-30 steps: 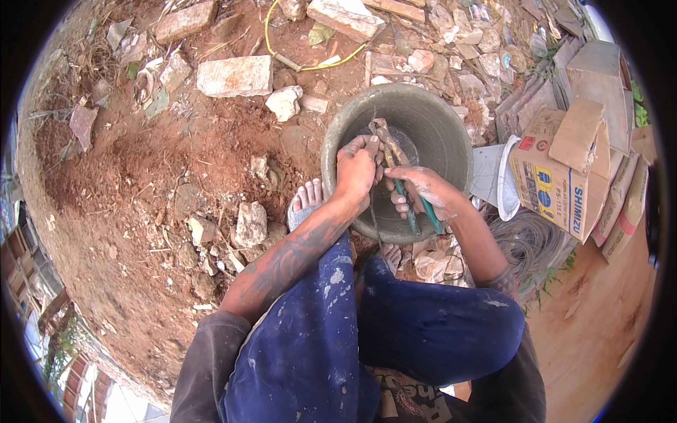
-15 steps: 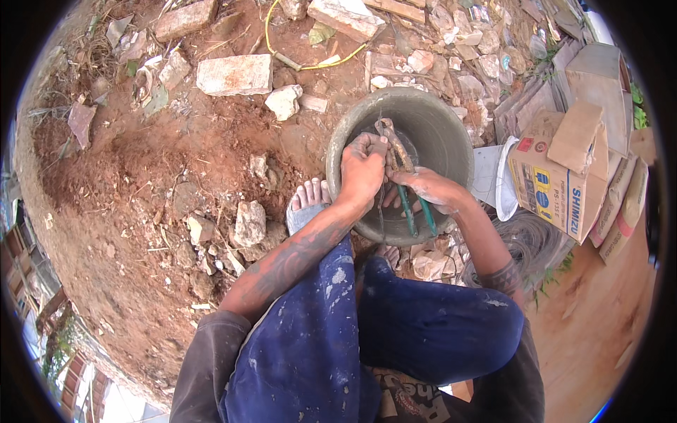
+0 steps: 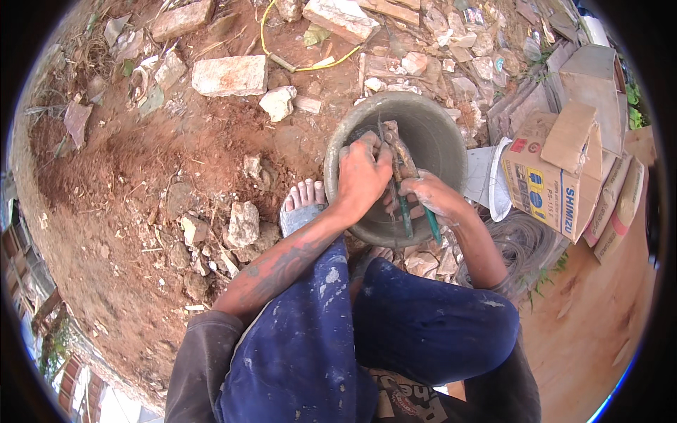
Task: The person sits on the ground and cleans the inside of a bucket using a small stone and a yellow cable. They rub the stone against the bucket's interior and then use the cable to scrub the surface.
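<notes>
My left hand (image 3: 362, 175) is closed at the left inside of a grey bucket (image 3: 338, 127), pinching what looks like a thin dark wire (image 3: 381, 121), beside the jaws of rusty pliers (image 3: 396, 146). My right hand (image 3: 431, 194) is closed round the pliers' green handles at the bucket's right. The pliers point away from me; whether their jaws grip the wire I cannot tell. My bare, dusty foot (image 3: 303, 201) rests just left of the bucket, and my blue-trousered knees are below it.
Cardboard boxes (image 3: 536, 176), a white lid-like piece (image 3: 499, 204) and coiled wire (image 3: 504, 247) lie at the right, beside a wooden board (image 3: 578, 303). Broken bricks (image 3: 229, 74), stones (image 3: 243, 224) and a yellow hose (image 3: 310, 67) are scattered on the reddish soil.
The pliers' head and my right hand have shifted slightly to the right relative to the ground. My left hand's fingers have moved a little, still beside the jaws.
</notes>
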### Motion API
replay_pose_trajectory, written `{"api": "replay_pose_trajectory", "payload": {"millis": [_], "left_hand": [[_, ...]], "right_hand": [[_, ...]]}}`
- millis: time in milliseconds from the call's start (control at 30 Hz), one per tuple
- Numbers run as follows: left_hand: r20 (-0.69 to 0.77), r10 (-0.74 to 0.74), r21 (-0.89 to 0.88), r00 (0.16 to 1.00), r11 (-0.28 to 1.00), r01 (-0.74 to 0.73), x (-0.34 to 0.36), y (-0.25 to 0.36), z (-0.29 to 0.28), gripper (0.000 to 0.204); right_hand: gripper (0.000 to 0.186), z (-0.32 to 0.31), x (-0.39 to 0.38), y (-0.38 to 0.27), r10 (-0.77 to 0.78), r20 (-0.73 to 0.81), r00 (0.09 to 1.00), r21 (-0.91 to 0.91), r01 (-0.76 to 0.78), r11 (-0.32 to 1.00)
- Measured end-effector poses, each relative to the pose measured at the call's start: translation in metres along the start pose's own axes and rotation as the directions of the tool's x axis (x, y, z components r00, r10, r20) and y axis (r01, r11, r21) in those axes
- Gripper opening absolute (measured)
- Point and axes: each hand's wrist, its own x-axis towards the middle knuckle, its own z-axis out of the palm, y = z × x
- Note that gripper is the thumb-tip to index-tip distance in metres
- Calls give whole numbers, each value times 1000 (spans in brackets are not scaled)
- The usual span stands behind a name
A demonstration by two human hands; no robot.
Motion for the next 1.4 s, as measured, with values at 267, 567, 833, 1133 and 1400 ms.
{"api": "replay_pose_trajectory", "payload": {"millis": [267,567,833,1133,1400], "left_hand": [[-113,106,53,988,994,-100,5,-31,7,23],[-103,77,67,992,995,-70,7,-30,4,25],[-60,35,21,998,999,-34,3,-14,-3,26],[-136,10,129,991,992,8,-1,-9,-4,26],[-44,50,92,998,995,-46,1,-4,-10,24]], "right_hand": [[40,-1,-1,-2,45,-2,999,31,-45,998],[45,-2,17,17,-195,-30,980,-430,163,888],[56,9,8,14,-42,-107,993,99,52,994],[39,24,5,-11,-75,-65,995,-107,67,992],[36,22,16,6,-114,-80,990,17,116,993]]}}
